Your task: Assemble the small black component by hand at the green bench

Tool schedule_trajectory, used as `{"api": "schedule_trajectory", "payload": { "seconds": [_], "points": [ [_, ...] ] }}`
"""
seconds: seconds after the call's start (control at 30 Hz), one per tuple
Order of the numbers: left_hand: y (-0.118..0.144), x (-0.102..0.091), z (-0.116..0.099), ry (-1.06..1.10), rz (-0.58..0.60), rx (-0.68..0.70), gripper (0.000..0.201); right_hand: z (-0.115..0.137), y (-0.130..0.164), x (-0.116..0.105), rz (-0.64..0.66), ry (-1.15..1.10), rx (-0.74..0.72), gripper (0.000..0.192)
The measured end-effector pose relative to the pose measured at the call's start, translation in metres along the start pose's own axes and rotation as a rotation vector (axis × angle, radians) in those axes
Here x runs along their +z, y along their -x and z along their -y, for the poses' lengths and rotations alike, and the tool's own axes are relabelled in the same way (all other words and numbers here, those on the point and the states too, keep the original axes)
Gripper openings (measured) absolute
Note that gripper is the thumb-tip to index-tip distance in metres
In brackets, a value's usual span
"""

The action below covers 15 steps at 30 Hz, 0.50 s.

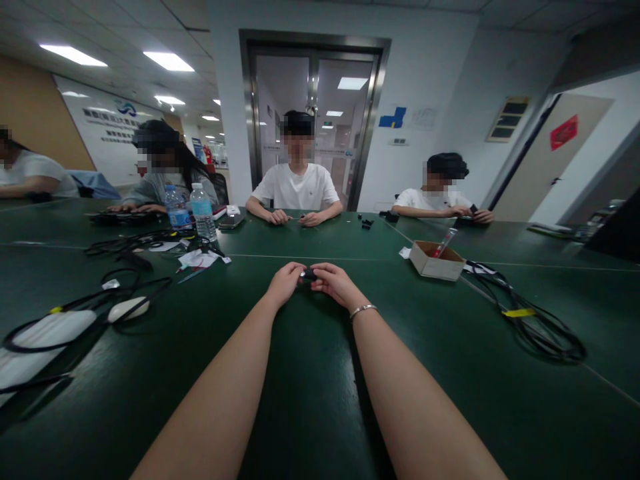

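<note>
Small black part point(309, 273) at table point(310, 400) centre, pinched between left hand point(285, 283) and right hand point(334, 283), fingers curled closed on either end. Probably light, rigid, easily dropped; best gripped by fingertips at both ends. Cardboard box point(436, 261) at two o'clock.

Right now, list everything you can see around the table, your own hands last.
small part: one, black with a metal tip, pinched between both hands at table centre
cardboard box: one, brown, open, right of centre, a red-tipped tool sticking out
cable bundle: one, black with a yellow tag, far right
water bottles: two, clear with blue labels, left of centre
cables: several, black, left side
table: one, dark green
people: four, seated on the far side
left hand: one, on the small part
right hand: one, bracelet at its wrist, on the small part
</note>
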<state>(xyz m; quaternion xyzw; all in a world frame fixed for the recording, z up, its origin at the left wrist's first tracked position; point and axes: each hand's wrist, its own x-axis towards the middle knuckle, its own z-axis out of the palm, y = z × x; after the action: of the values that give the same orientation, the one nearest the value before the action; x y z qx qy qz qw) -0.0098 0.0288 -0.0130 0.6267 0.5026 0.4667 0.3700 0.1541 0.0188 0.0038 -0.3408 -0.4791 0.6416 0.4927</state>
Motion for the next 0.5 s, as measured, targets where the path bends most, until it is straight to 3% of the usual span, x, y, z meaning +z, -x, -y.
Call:
{"api": "schedule_trajectory", "payload": {
  "seconds": [0.3, 0.5],
  "points": [
    [0.0052, 0.0019, -0.0079, 0.061, -0.011, 0.023, 0.021, -0.0013, -0.0015, -0.0012, 0.009, 0.008, -0.007, 0.010],
    [0.0072, 0.0017, -0.0100, 0.043, -0.022, -0.021, 0.028, -0.0005, 0.0000, -0.0009, 0.029, 0.007, -0.015, 0.011]
  ]
}}
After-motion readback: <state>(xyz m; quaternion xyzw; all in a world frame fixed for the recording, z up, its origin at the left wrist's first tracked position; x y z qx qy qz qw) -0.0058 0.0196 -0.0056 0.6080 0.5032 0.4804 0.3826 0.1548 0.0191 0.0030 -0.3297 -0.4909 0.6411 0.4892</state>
